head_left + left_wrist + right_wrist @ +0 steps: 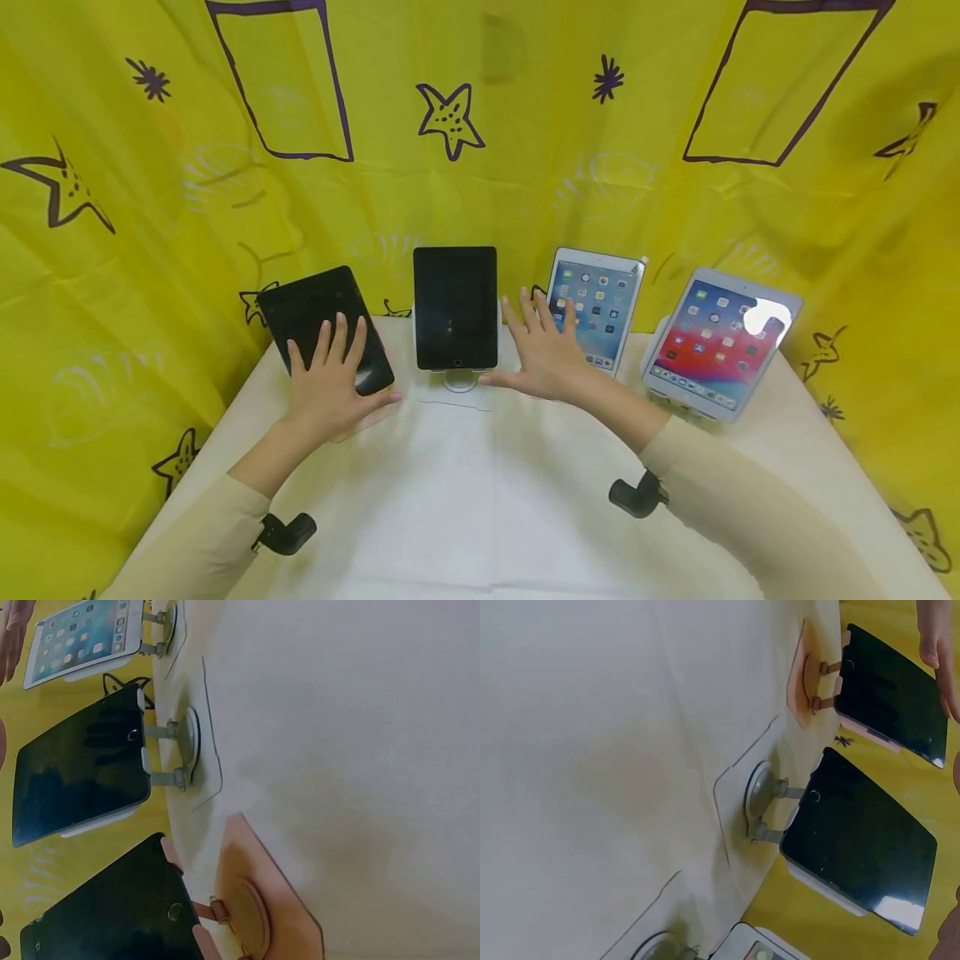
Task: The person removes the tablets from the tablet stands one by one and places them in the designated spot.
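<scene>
My left hand has its fingers spread in front of the leftmost tablet, whose screen is dark; whether it touches the glass I cannot tell. That tablet leans on a pink stand. Beside it, a second dark-screened tablet rests on a grey stand. My right hand, fingers also spread, is between this tablet and a white tablet with app icons lit, and covers its lower left part. Neither hand holds anything.
At the far right stands another white tablet with a red and blue lit screen and a bright glare spot. A white cloth covers the table. Behind hangs a yellow curtain with stars. Black mounts sit at both wrists.
</scene>
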The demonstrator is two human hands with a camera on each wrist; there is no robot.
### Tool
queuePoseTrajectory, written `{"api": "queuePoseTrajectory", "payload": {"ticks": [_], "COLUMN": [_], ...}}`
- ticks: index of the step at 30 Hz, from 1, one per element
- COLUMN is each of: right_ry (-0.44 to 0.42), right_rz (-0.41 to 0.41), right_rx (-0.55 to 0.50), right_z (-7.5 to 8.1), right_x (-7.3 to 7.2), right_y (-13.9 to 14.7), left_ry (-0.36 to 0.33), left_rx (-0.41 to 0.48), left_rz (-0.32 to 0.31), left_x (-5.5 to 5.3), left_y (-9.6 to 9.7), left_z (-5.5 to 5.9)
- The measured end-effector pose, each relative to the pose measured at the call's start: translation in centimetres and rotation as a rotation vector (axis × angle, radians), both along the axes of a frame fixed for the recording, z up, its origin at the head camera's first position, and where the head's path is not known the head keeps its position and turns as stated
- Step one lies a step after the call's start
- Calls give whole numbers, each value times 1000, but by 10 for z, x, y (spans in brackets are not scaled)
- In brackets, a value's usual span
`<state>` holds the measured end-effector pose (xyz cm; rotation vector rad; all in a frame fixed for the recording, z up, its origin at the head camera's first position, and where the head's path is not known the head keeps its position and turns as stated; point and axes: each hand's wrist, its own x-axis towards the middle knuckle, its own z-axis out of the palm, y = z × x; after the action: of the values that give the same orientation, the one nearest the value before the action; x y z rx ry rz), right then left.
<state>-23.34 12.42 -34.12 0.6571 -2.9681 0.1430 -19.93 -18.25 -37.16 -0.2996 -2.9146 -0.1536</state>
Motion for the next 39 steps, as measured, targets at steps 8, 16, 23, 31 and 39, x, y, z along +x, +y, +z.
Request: {"api": "queuePoseTrajectory", "payload": {"ticks": [8, 16, 23, 31, 39], "right_ry": [3, 10, -39, -103, -106], "right_rz": [14, 59, 60, 63, 58], "right_rx": [-9, -45, -109, -181, -257], "right_z": [4, 5, -2, -14, -23], "right_x": [-5, -11, -18, -24, -33], "right_y": [-20, -39, -56, -76, -99], "left_ry": [2, 10, 3, 58, 237], "left_rx": [32, 90, 127, 220, 401], "left_rz": [15, 43, 86, 133, 159], "left_x": [4, 4, 8, 10, 8], "left_y": [-12, -26, -37, -47, -51], "left_z": [10, 9, 7, -3, -22]}}
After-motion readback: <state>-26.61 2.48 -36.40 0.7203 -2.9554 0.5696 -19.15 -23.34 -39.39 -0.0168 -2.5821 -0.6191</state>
